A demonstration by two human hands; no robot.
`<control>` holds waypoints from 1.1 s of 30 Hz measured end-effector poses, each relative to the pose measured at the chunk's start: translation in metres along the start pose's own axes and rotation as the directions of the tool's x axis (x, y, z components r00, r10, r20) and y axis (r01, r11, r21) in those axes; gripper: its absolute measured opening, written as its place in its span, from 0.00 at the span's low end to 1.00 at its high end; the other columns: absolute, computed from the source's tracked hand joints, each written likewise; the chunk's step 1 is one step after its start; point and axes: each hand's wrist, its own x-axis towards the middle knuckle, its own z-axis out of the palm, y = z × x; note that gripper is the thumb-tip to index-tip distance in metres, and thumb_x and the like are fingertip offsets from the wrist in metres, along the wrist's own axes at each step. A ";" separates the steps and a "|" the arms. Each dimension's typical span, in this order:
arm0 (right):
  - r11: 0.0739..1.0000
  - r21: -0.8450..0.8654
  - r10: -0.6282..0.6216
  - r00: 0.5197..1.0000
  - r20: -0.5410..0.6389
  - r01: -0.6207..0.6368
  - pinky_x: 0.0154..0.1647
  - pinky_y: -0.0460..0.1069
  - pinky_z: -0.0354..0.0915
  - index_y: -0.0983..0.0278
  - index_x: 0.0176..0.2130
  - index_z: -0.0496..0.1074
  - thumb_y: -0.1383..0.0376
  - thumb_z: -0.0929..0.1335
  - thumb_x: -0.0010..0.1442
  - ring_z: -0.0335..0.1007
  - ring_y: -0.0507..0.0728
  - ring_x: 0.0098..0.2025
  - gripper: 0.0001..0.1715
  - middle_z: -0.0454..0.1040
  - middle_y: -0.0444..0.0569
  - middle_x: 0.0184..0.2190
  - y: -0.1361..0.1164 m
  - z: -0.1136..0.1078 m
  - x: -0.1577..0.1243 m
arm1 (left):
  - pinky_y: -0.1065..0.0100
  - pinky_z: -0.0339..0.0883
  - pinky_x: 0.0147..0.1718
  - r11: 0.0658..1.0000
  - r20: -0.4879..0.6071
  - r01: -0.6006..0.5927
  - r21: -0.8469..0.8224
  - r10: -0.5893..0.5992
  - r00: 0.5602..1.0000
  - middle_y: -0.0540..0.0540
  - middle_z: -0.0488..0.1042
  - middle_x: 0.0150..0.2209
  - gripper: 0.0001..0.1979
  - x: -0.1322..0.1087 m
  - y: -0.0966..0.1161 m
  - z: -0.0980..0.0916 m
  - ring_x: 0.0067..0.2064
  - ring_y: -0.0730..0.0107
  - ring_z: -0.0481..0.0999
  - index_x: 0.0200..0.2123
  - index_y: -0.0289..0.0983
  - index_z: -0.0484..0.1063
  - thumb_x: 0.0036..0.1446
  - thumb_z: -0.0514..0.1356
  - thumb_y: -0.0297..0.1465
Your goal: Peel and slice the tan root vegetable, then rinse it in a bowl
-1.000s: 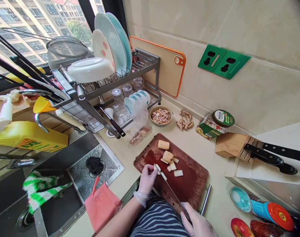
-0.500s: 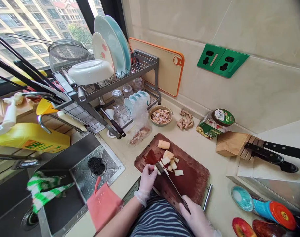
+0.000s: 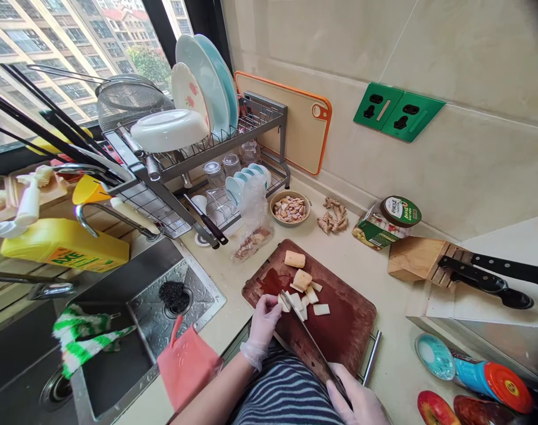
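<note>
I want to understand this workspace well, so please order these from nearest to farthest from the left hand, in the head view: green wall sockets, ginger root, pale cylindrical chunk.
From the left hand:
1. Pale cylindrical chunk: on the brown cutting board.
2. Ginger root: on the counter, beyond the board.
3. Green wall sockets: farther, up on the wall.

on the reddish-brown cutting board [image 3: 342, 324], a pale chunk [image 3: 294, 259] lies on its side near the far corner. a second chunk [image 3: 302, 279] is closer to the board's middle, among white slices [image 3: 312, 295]. the knife [image 3: 312, 339] slants over the board, its tip perhaps touching one slice.
</note>
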 end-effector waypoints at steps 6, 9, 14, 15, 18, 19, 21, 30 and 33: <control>1.000 -0.008 -0.019 1.000 0.006 0.019 0.34 0.41 0.66 0.51 0.45 0.72 0.53 0.58 0.60 0.76 0.54 0.35 0.19 0.80 0.42 0.35 -0.003 -0.004 0.000 | 0.70 0.64 0.28 1.000 0.000 -0.012 -0.011 0.012 1.000 0.53 0.66 0.27 0.15 0.000 -0.002 0.001 0.27 0.75 0.66 0.28 0.37 0.66 0.42 0.66 0.39; 1.000 -0.017 -0.015 1.000 0.014 0.015 0.34 0.42 0.67 0.51 0.45 0.71 0.53 0.58 0.60 0.76 0.54 0.35 0.19 0.80 0.42 0.35 -0.003 0.000 -0.001 | 0.70 0.64 0.28 1.000 -0.008 -0.006 -0.015 0.006 1.000 0.53 0.66 0.27 0.16 0.000 -0.003 0.002 0.27 0.75 0.66 0.28 0.37 0.66 0.41 0.66 0.39; 0.999 -0.042 -0.013 0.997 -0.080 0.009 0.37 0.42 0.67 0.52 0.45 0.71 0.53 0.56 0.61 0.76 0.55 0.37 0.20 0.80 0.43 0.37 0.000 0.011 -0.002 | 0.70 0.65 0.28 1.000 -0.033 0.012 -0.008 -0.012 0.999 0.53 0.66 0.27 0.15 0.000 -0.001 0.004 0.27 0.75 0.67 0.27 0.37 0.66 0.41 0.66 0.39; 0.999 -0.049 -0.017 0.997 -0.079 0.013 0.37 0.42 0.67 0.52 0.46 0.71 0.53 0.56 0.61 0.76 0.55 0.37 0.20 0.80 0.43 0.37 0.001 0.013 -0.002 | 0.70 0.65 0.28 1.000 -0.032 0.017 -0.012 -0.017 0.999 0.54 0.65 0.26 0.16 0.000 -0.001 0.004 0.27 0.75 0.67 0.27 0.37 0.66 0.40 0.66 0.39; 0.996 -0.084 -0.016 0.998 -0.061 0.011 0.37 0.43 0.67 0.53 0.46 0.70 0.54 0.56 0.61 0.76 0.55 0.36 0.20 0.80 0.43 0.36 0.007 0.017 -0.001 | 0.70 0.65 0.28 0.999 -0.034 0.029 -0.029 -0.030 0.999 0.54 0.65 0.26 0.16 -0.001 0.001 0.006 0.26 0.75 0.68 0.27 0.37 0.65 0.40 0.66 0.39; 0.995 -0.102 -0.015 0.998 -0.055 0.009 0.37 0.43 0.67 0.53 0.46 0.70 0.55 0.56 0.61 0.76 0.55 0.36 0.21 0.80 0.43 0.35 0.009 0.019 -0.001 | 0.70 0.65 0.28 0.999 -0.035 0.030 -0.031 -0.031 0.999 0.54 0.65 0.26 0.16 -0.001 0.002 0.006 0.26 0.75 0.67 0.27 0.37 0.65 0.40 0.66 0.40; 0.989 -0.145 -0.017 0.999 -0.046 0.010 0.36 0.43 0.66 0.53 0.47 0.70 0.56 0.56 0.61 0.76 0.55 0.35 0.20 0.80 0.43 0.35 0.012 0.022 0.001 | 0.70 0.65 0.27 0.999 -0.038 0.030 -0.032 -0.032 0.999 0.54 0.65 0.26 0.16 -0.001 0.003 0.006 0.26 0.75 0.67 0.27 0.38 0.65 0.40 0.66 0.40; 0.957 -0.288 0.014 1.000 0.009 -0.011 0.33 0.44 0.64 0.54 0.43 0.70 0.59 0.56 0.62 0.77 0.56 0.34 0.17 0.79 0.44 0.31 0.017 0.034 0.008 | 0.70 0.64 0.27 0.999 -0.027 0.015 -0.029 -0.016 1.000 0.55 0.64 0.25 0.16 -0.001 0.003 0.006 0.25 0.76 0.66 0.26 0.38 0.64 0.40 0.66 0.40; 0.954 -0.299 0.025 0.999 0.028 -0.015 0.32 0.45 0.64 0.54 0.43 0.69 0.60 0.55 0.63 0.77 0.56 0.34 0.18 0.79 0.45 0.32 0.017 0.035 0.010 | 0.71 0.64 0.26 1.000 -0.029 0.007 -0.024 -0.008 1.000 0.54 0.65 0.25 0.17 -0.001 0.004 0.006 0.25 0.76 0.66 0.26 0.38 0.64 0.40 0.66 0.40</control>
